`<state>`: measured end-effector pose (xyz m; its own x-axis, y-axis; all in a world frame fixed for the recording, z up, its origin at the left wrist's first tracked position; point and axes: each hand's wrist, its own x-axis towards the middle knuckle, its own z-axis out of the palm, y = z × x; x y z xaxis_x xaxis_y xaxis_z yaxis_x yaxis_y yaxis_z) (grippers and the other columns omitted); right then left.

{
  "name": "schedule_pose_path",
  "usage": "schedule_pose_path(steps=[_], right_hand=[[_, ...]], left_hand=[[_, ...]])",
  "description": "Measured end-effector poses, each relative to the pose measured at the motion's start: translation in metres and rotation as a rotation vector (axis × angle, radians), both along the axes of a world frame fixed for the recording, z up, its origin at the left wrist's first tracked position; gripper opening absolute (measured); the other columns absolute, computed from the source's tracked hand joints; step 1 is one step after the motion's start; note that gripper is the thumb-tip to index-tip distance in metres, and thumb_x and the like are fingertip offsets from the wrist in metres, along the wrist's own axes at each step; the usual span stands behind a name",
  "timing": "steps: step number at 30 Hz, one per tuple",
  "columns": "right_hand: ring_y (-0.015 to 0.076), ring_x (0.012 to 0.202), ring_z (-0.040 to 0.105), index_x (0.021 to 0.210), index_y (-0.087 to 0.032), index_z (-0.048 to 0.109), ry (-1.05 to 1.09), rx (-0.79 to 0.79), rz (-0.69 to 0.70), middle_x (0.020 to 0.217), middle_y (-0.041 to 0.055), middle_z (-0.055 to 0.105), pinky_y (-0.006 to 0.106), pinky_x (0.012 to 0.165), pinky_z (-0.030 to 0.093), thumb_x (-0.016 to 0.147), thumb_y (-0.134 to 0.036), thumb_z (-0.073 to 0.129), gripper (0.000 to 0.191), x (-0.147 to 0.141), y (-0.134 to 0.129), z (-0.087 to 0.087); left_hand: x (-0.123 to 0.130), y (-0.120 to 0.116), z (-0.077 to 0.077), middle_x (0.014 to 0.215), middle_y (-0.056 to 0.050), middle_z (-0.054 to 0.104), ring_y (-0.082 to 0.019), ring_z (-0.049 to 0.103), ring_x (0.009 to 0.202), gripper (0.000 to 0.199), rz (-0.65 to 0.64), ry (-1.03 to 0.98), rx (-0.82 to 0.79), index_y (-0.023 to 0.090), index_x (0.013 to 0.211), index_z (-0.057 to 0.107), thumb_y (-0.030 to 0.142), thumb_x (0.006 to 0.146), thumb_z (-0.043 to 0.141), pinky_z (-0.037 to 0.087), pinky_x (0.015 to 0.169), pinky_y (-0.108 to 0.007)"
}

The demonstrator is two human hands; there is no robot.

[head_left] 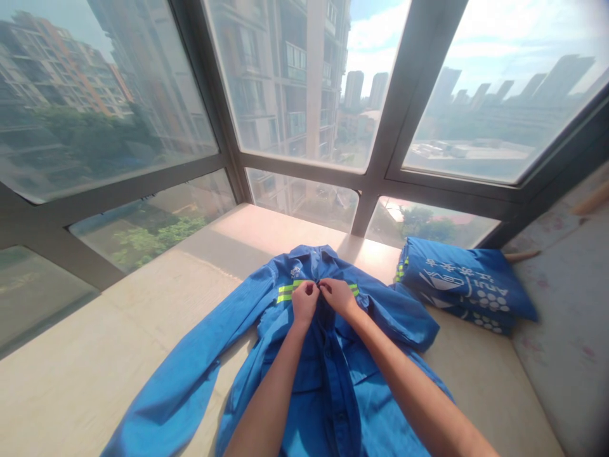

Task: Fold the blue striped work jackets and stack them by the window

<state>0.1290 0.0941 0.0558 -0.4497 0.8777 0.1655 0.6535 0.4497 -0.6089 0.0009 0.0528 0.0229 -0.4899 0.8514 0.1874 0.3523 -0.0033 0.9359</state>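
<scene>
A blue work jacket [304,374] lies front side up on the pale ledge, its collar toward the window. Yellow-green reflective strips cross its chest. One sleeve stretches out to the lower left; the other is bent at the right. Both hands meet at the front placket, just below the collar. My left hand [305,301] pinches the placket edge with curled fingers. Close against it, my right hand [336,294] pinches the other edge. Any button between the fingertips is hidden. Lower down, the placket hangs apart.
A stack of folded blue jackets [457,285] with white printing sits at the right, by the patterned wall [566,317]. The ledge [157,304] runs along the window frames [304,166]. A wooden stick [522,256] pokes out behind the stack.
</scene>
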Motion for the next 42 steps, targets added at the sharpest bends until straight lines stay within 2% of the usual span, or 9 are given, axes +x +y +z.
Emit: schedule_pose_path(steps=[2,6,12,18,27,31,34,39,42], right_hand=[[0.0203,0.082,0.071,0.099,-0.025,0.077,-0.044,0.012,0.004,0.087,0.004,0.078,0.025,0.072,0.046,0.093,-0.022,0.056,0.022,0.001,0.004,0.003],[0.0204,0.087,0.07,0.096,-0.027,0.076,-0.124,0.051,0.038,0.093,0.0041,0.078,0.025,0.071,0.043,0.094,-0.024,0.057,0.019,-0.001,0.007,0.006],[0.0209,0.086,0.069,0.097,-0.023,0.073,-0.197,0.109,0.04,0.095,0.0081,0.076,0.025,0.071,0.041,0.097,-0.023,0.053,0.02,-0.005,-0.005,0.005],[0.0205,0.086,0.069,0.097,-0.023,0.073,-0.2,0.134,0.008,0.095,0.008,0.076,0.025,0.071,0.04,0.1,-0.025,0.051,0.022,-0.007,-0.011,0.004],[0.02,0.091,0.069,0.1,-0.025,0.073,-0.129,0.135,-0.029,0.098,0.0044,0.077,0.024,0.073,0.041,0.098,-0.025,0.051,0.022,-0.002,-0.017,-0.006],[0.0196,0.086,0.069,0.098,-0.025,0.073,-0.098,0.116,-0.068,0.091,0.0032,0.076,0.024,0.07,0.041,0.096,-0.026,0.054,0.019,-0.003,-0.014,-0.01],[0.0196,0.08,0.068,0.093,-0.024,0.073,-0.038,0.039,-0.094,0.083,0.0027,0.075,0.025,0.067,0.039,0.095,-0.03,0.057,0.017,-0.004,-0.008,-0.008],[0.0194,0.08,0.066,0.092,-0.021,0.072,0.05,-0.06,-0.105,0.083,0.0044,0.074,0.025,0.069,0.04,0.095,-0.028,0.054,0.019,-0.004,0.001,-0.005],[0.0181,0.075,0.066,0.086,-0.019,0.071,0.093,-0.121,-0.123,0.074,0.0031,0.073,0.025,0.069,0.041,0.094,-0.027,0.053,0.021,-0.005,0.007,-0.005]], left_hand=[[0.0,-0.003,0.0,0.073,-0.003,0.072,-0.019,0.067,0.071,0.011,0.001,-0.007,0.008,0.02,0.078,0.071,0.026,0.078,0.062,0.051,0.072,-0.031],[-0.003,-0.004,-0.003,0.075,-0.003,0.073,-0.019,0.068,0.072,0.011,-0.009,-0.056,0.017,0.02,0.081,0.072,0.024,0.075,0.064,0.053,0.074,-0.031],[-0.005,0.002,-0.006,0.073,-0.003,0.073,-0.019,0.07,0.072,0.012,-0.031,-0.185,0.016,0.019,0.075,0.069,0.03,0.075,0.067,0.056,0.072,-0.03],[-0.001,0.0,-0.007,0.072,-0.002,0.072,-0.018,0.069,0.071,0.012,0.006,-0.274,0.013,0.019,0.075,0.069,0.03,0.075,0.065,0.056,0.071,-0.03],[0.006,0.001,-0.02,0.075,-0.003,0.073,-0.018,0.07,0.073,0.015,0.039,-0.407,0.0,0.017,0.081,0.069,0.023,0.068,0.065,0.057,0.072,-0.031],[0.005,0.001,-0.02,0.077,-0.004,0.074,-0.02,0.071,0.075,0.014,0.011,-0.424,0.002,0.017,0.08,0.069,0.023,0.068,0.067,0.058,0.074,-0.032],[0.003,0.001,-0.017,0.078,-0.005,0.075,-0.02,0.072,0.077,0.015,-0.011,-0.402,0.01,0.017,0.081,0.07,0.024,0.068,0.069,0.057,0.077,-0.033],[-0.001,0.004,-0.014,0.08,-0.005,0.075,-0.02,0.072,0.077,0.016,-0.04,-0.352,0.025,0.016,0.082,0.071,0.026,0.07,0.069,0.057,0.077,-0.033],[-0.002,0.004,-0.014,0.081,-0.006,0.076,-0.021,0.073,0.077,0.016,-0.06,-0.323,0.03,0.015,0.083,0.071,0.025,0.071,0.068,0.058,0.076,-0.033]])
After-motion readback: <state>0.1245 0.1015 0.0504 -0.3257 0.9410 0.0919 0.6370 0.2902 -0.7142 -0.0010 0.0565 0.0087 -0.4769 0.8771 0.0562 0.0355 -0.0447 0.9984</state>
